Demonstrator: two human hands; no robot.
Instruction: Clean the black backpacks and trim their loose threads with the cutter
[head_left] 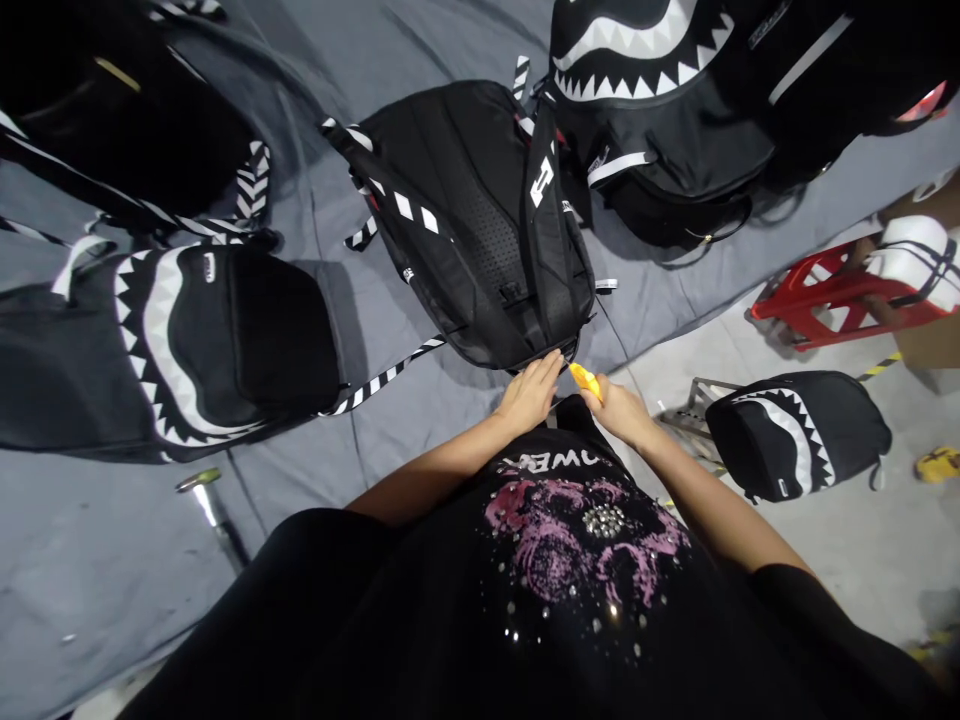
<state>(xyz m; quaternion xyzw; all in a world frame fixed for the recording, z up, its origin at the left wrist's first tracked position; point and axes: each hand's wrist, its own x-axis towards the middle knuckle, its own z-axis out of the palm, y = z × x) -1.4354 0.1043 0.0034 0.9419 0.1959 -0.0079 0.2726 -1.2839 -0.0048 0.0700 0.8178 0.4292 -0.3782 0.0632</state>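
A black backpack (480, 220) lies on the grey cloth with its padded back and straps facing up. My left hand (529, 392) is at its near edge, fingers together and laid over the fabric, closed on that edge; the thumb is hidden. Just to the right, my right hand (619, 412) is wrapped round a small yellow-handled tool (586, 381). The tool's thin tip points at the backpack edge beside my left fingertips. Its exact kind is too small to make out.
Black backpacks with white shark-teeth prints lie left (285, 330) and at the back right (667, 130). A hammer (210, 505) rests on the grey cloth (97, 580). Beyond the table edge are a red plastic stool (817, 305) and another backpack (862, 430).
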